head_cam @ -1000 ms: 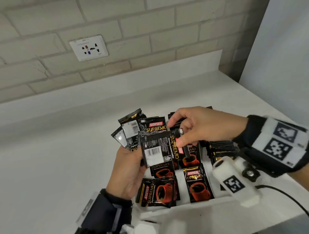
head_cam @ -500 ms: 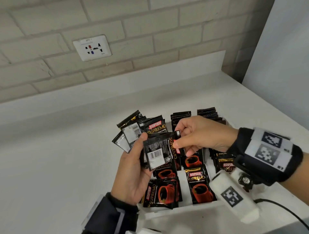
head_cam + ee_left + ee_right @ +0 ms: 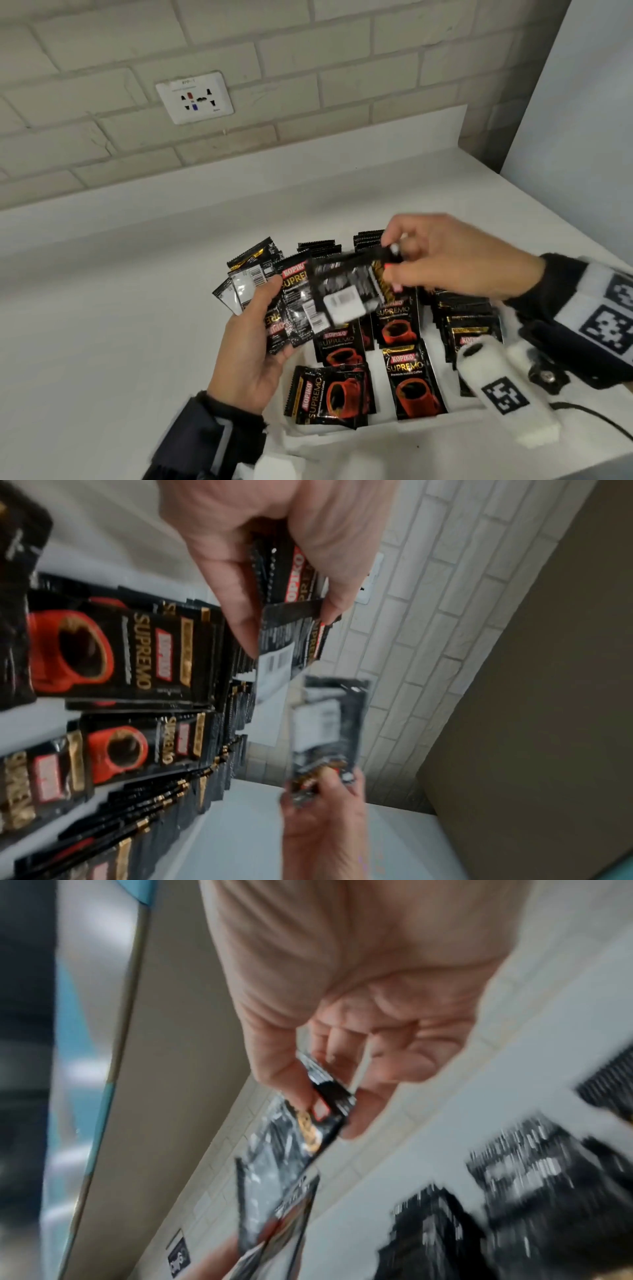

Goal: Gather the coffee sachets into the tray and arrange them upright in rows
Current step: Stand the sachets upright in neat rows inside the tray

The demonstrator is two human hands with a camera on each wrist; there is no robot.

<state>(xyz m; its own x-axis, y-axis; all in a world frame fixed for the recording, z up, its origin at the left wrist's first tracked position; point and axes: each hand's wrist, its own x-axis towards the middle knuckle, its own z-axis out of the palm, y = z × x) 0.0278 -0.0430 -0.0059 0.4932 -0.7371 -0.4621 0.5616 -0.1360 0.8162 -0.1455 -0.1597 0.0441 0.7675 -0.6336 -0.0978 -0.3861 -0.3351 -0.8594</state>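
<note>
My left hand (image 3: 255, 337) grips a fanned bunch of black coffee sachets (image 3: 260, 284), seen close in the left wrist view as coffee sachets (image 3: 294, 582) between thumb and fingers. My right hand (image 3: 442, 260) pinches one sachet (image 3: 346, 291) by its top edge, just right of the bunch and above the tray; the same sachet (image 3: 291, 1139) shows blurred in the right wrist view. The white tray (image 3: 394, 433) holds sachets standing in rows at the back (image 3: 371, 238) and right, and a few lying face up at the front (image 3: 330, 395).
The tray sits on a white counter (image 3: 102, 342) against a brick wall with a socket plate (image 3: 194, 97). A white panel (image 3: 582, 120) stands at the right. Bare counter lies left of the tray.
My right hand has drawn one sachet away from the bunch, up and to the right. The left hand has stayed in place with the rest of the sachets.
</note>
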